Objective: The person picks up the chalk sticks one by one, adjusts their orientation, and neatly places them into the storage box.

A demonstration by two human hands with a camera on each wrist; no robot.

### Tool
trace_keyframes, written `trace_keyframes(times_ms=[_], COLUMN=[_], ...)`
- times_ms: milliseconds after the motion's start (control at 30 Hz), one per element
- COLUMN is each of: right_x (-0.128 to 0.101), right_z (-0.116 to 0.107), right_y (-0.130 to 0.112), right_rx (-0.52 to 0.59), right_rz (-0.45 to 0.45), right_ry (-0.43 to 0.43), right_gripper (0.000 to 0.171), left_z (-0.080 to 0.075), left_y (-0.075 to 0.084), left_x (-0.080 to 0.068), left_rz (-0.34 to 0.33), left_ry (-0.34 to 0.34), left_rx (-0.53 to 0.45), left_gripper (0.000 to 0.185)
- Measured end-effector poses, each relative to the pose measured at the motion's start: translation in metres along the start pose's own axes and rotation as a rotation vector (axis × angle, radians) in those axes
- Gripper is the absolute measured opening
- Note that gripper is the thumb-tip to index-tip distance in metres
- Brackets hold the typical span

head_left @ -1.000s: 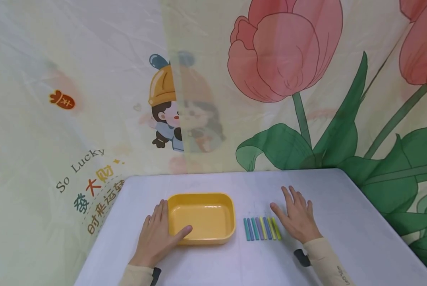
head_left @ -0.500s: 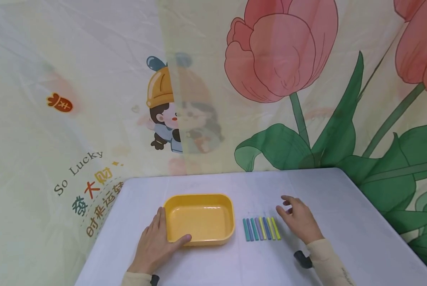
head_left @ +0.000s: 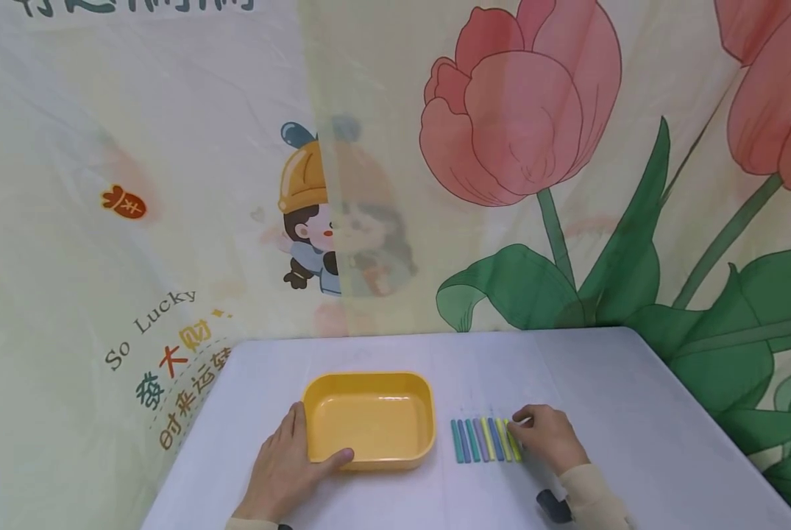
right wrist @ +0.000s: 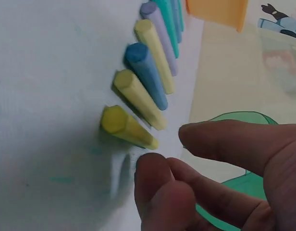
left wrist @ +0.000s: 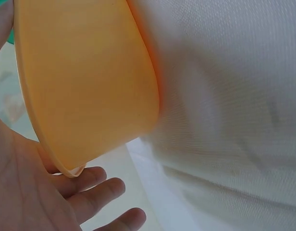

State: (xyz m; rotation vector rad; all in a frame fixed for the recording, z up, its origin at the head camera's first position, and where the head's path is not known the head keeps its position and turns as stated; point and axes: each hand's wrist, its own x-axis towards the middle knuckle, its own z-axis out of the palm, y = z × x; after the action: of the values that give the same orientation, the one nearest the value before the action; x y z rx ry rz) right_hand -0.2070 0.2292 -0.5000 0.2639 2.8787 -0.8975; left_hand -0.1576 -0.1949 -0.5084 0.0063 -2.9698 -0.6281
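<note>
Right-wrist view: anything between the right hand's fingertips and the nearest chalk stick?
Nothing visible. The right hand hovers with curled fingers just short of the yellow-green chalk stick, the end one of the row; only bare white table lies between. No contact shows yet. The other sticks lie beyond it, toward the yellow tray.

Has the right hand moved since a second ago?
Yes. The right hand has closed in leftward on the row of chalk sticks, fingers now curled at the rightmost stick.
</note>
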Motion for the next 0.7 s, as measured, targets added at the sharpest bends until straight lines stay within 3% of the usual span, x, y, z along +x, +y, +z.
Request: trace_keyframes(times_ms=[267,700], right_x=[-0.0010,0.0059], right_z=[0.0116,0.0097], right_y=[0.0006,-0.0042], right_rx=[-0.054,-0.057], right_rz=[0.067,0.055], right_ry=[-0.014,-0.001], right_gripper=[0.028,0.025], left_z=[0.0016,0.0003], left_y=[-0.0004,-0.0003], left_x=[-0.0003,0.0026], left_rz=[-0.021,-0.009], left_ry=[-0.027,-0.018], left_rx=[-0.001,0.016], left_gripper=[0.138,0.137])
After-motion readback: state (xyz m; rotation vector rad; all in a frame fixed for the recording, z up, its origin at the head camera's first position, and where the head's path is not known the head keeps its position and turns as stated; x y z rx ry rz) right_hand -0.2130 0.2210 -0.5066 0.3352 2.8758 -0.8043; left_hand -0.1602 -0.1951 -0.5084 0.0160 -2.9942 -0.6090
